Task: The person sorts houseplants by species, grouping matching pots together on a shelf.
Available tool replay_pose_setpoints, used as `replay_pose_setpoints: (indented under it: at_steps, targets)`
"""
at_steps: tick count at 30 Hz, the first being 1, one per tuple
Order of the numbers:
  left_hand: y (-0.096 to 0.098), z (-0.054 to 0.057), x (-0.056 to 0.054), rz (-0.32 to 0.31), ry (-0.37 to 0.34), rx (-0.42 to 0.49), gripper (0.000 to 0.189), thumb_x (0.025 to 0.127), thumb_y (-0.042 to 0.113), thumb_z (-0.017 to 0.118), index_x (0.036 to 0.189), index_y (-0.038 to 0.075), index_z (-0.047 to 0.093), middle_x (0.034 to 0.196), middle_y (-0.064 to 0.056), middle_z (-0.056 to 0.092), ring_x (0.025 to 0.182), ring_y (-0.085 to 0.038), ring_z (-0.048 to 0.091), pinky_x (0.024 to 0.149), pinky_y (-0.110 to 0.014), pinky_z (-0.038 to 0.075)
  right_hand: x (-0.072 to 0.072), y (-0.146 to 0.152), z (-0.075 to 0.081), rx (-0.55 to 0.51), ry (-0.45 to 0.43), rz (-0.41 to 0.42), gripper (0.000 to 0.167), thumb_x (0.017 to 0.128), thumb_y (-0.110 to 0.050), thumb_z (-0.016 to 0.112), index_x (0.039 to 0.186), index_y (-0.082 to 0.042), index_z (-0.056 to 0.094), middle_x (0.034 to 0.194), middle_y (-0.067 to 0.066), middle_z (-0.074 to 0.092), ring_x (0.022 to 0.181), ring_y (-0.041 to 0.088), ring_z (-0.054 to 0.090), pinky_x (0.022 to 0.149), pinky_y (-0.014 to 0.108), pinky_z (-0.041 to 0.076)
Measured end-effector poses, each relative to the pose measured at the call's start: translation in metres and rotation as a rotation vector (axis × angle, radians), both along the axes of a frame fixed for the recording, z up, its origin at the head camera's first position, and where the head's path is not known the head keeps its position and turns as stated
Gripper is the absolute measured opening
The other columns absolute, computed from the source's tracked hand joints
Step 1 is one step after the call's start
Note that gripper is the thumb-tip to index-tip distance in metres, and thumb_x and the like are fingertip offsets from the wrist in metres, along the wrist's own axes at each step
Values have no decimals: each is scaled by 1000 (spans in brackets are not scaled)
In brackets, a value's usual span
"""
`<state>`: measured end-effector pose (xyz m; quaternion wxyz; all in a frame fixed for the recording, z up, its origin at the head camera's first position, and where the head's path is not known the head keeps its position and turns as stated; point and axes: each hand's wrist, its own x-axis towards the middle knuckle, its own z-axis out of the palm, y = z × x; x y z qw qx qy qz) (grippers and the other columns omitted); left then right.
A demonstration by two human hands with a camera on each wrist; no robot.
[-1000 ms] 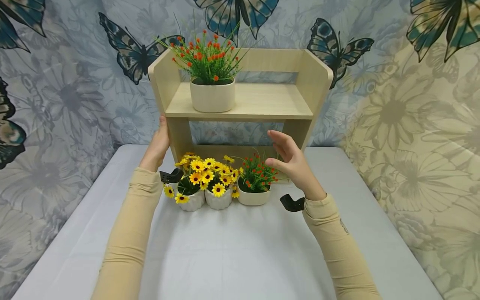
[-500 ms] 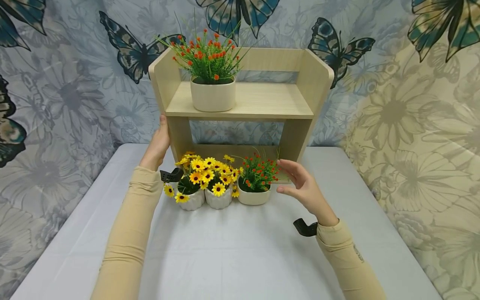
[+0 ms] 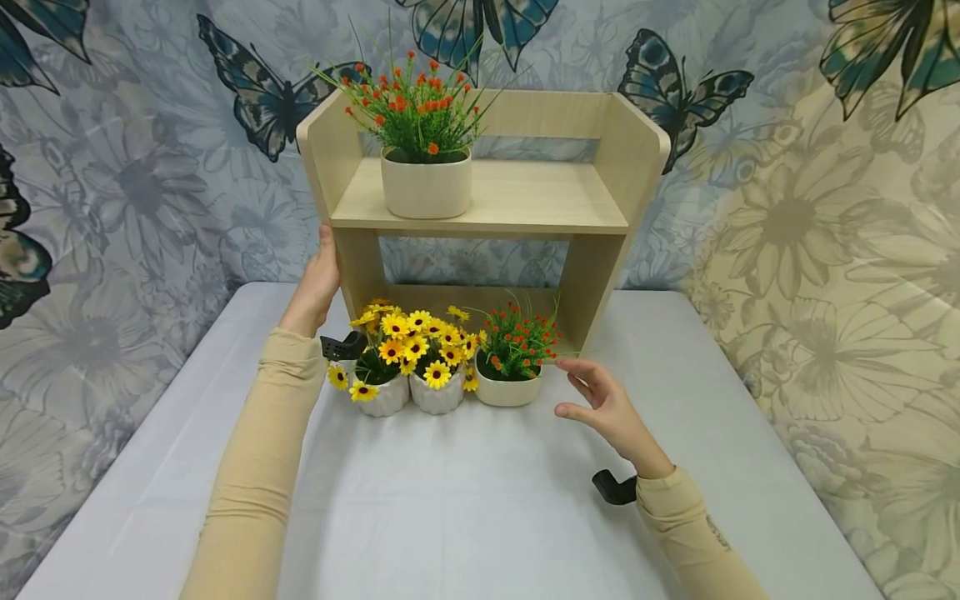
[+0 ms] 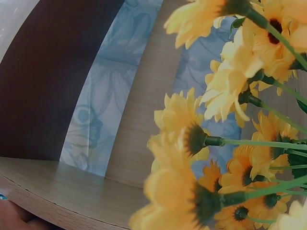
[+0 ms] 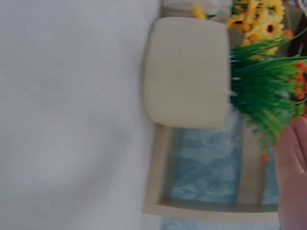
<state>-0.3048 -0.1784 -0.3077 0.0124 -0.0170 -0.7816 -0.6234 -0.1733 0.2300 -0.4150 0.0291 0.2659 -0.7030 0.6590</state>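
My left hand (image 3: pixel 315 283) rests against the outer face of the left side panel of a light wooden two-tier shelf (image 3: pixel 525 227); part of its fingers is hidden. To the right of a potted plant with small red flowers (image 3: pixel 517 354), my right hand (image 3: pixel 603 408) hovers with parted fingers, holding nothing. That plant's cream pot (image 5: pixel 187 72) fills the middle of the right wrist view. Two white pots of yellow daisies (image 3: pixel 437 392) stand left of it, before the lower tier. Daisy heads (image 4: pixel 192 139) crowd the left wrist view.
On the upper tier, toward the left, sits a larger cream pot with red-orange flowers (image 3: pixel 426 187). A white cloth covers the table (image 3: pixel 450 517). Behind rises a patterned backdrop (image 3: pixel 787 208) with butterflies.
My right hand has come down and to the right, from in front of the shelf's lower opening to beside the small red-flowered plant. The left hand stays on the side panel.
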Motion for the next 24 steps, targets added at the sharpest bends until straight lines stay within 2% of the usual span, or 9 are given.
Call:
replay_pose_setpoints:
  at_steps: [7,13,20,24]
  targets:
    - [0,1,0,5,-22,-4,89,85,71,9,150,10,13,153,-14,7,137,-29,3,109,-46,5,-11,3,-21,22,-159,-19,70,78,7,71,133,12,28,141,27,27,132,36,23,107,37,23]
    - [0,2,-1,10,-35,-11,90,84,72,9,150,11,10,153,-14,4,137,-30,1,109,-47,3,-25,1,-31,55,-206,-62,81,77,4,74,139,8,22,143,29,22,134,34,20,108,37,20]
    - [0,1,-1,14,-20,-2,89,85,71,10,149,10,13,153,-14,7,137,-29,2,109,-45,4,-38,-4,-40,91,-241,-88,82,77,0,75,138,7,21,143,23,24,135,34,18,109,38,18]
    - [0,1,-1,8,-17,-3,88,85,70,9,150,10,14,153,-14,7,137,-30,3,109,-46,5,-43,-10,-41,88,-295,-89,83,77,-3,76,139,4,21,143,22,25,135,31,18,109,37,17]
